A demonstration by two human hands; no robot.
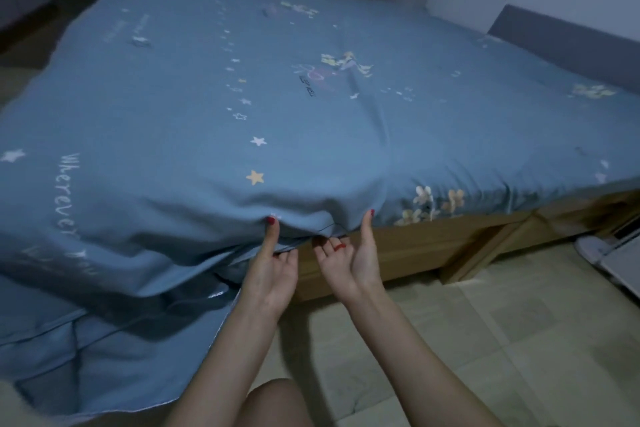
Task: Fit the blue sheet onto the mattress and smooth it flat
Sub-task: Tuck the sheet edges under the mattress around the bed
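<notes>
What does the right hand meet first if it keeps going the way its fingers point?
Probably the mattress edge under the blue sheet: the right hand already grips the sheet's hem, its thumb on the fabric and its fingers curled beneath. Depth under the fold is unclear; the wooden bed frame sits just below.

Mattress wholly hidden under the blue sheet (207,87). Left hand (273,270) fingers tucked beneath the sheet's lifted edge, out of sight; right hand (349,253) fingertips partly hidden there too. Sheet cut off by the left and bottom edges. Small black print near the sheet's middle too small to read. White object (609,253) at right cut off, unidentifiable.
</notes>
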